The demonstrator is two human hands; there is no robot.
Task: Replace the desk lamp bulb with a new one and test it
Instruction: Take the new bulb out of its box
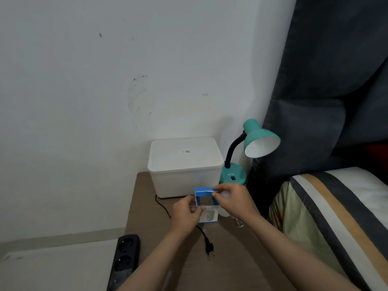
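Forearms come in from the bottom edge over a brown bedside table (231,259). Left hand (186,213) pinches the side of a small blue-and-white bulb box (206,206), fingers closed on the carton wall. Right hand (233,198) has fingertips pinched narrow on the open top flap; a white bulb (225,211) shows under and behind that hand, whether it's gripped or just lying on the table I cannot tell. Box mouth looks open and empty-ish, inside too dark to be sure.

Teal gooseneck desk lamp (247,152) stands behind, beside a white lidded storage bin (184,164); shade looks empty, no bulb visible in it. Lamp plug (210,248) lies unplugged on the table, near a black power strip (126,261) at the left edge.

Step, as I judge it: opening the carton. Do it well: keep box steady with the left, fold the flap fully back, don't crush the sides, handle the bulb by its body, leave the plug out until it's screwed in.
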